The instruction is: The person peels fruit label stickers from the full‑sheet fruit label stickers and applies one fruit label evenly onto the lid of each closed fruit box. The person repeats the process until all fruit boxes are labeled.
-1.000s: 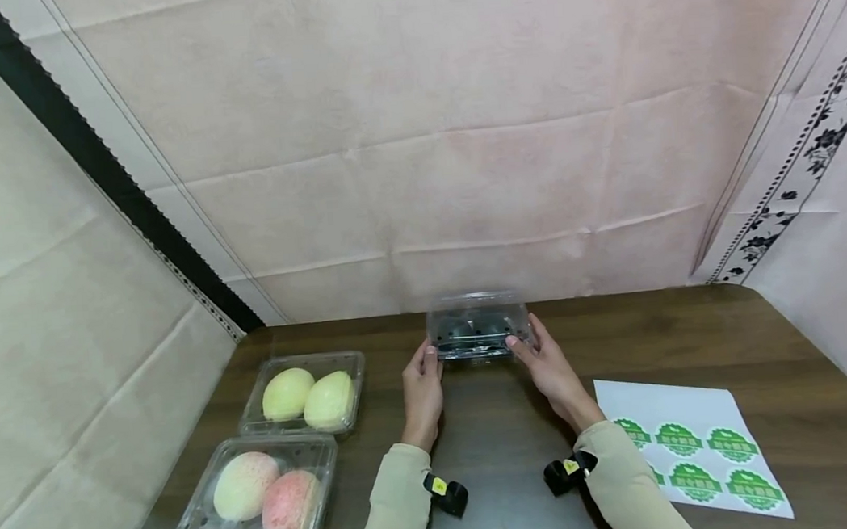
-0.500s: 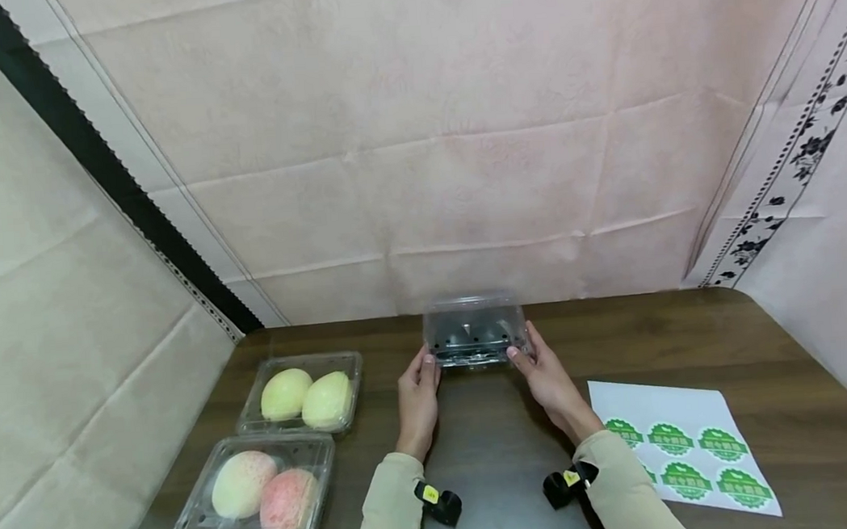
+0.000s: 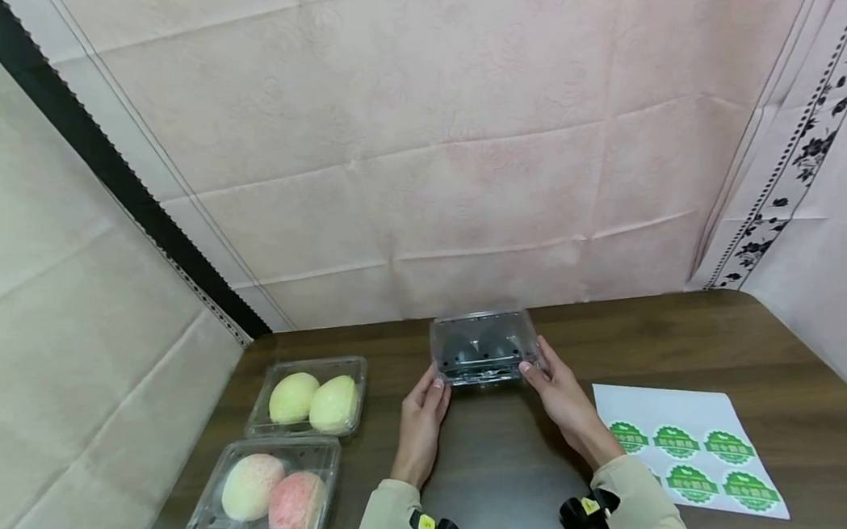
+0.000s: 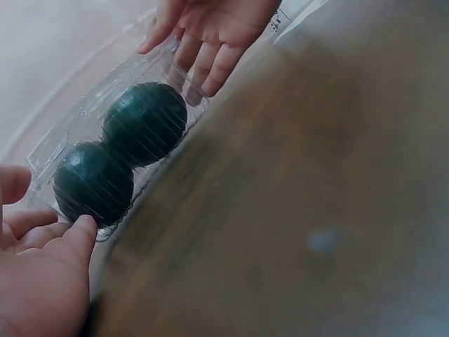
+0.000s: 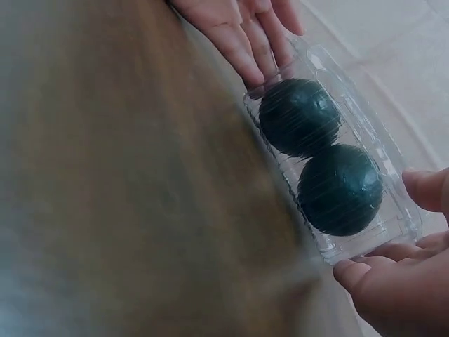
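A clear plastic clamshell box [image 3: 483,348] is held between both hands at the far middle of the table, tilted so its broad face shows in the head view. Two round, dark green, shiny fruits [image 4: 145,123] sit side by side inside it. My left hand [image 3: 420,426] grips the box's left end, thumb on the near side. At the other end, my right hand [image 3: 569,405] grips it with the thumb on the near corner and fingers behind. In the right wrist view the box [image 5: 351,246] looks closed over the fruits, with fingers around both ends.
Left on the brown wooden table [image 3: 661,339], a clear box [image 3: 361,381] holds two pale yellow fruits [image 3: 333,403]. Nearer stands another box [image 3: 206,524] with two pinkish fruits [image 3: 295,507]. A white sheet of green round stickers [image 3: 661,402] lies right. Light cloth walls [image 3: 463,197] surround the table.
The box has come down and slightly toward me in both hands, and it tilts so more of its face shows. The other boxes and the sticker sheet stay in place.
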Demonstrator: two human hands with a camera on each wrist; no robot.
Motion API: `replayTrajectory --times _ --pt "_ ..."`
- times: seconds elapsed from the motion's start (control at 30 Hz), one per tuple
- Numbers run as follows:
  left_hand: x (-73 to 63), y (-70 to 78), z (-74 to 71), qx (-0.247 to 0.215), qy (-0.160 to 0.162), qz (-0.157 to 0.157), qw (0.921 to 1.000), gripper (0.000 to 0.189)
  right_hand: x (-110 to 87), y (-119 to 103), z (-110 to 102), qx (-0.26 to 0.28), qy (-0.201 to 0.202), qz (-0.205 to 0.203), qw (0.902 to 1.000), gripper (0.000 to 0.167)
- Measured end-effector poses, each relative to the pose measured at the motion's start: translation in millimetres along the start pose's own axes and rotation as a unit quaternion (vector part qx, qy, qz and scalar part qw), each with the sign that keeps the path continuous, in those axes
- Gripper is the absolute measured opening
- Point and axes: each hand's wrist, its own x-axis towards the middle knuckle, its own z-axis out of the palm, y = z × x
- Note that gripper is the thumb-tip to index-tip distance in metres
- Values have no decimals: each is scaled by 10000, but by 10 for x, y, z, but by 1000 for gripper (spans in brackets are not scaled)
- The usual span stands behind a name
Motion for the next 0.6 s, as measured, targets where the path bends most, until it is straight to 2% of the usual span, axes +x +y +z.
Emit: replayTrajectory --times 0.2,0.47,0.6 --pt "-113 -8 -25 -283 -75 -4 9996 54 -142 49 61 57 94 108 9999 78" --pt "-234 -3 -67 -423 -43 -102 9990 53 -267 156 145 137 311 158 9993 82" --pt "-255 -1 -24 -549 -205 -163 9981 54 -313 183 126 193 525 90 9984 81"
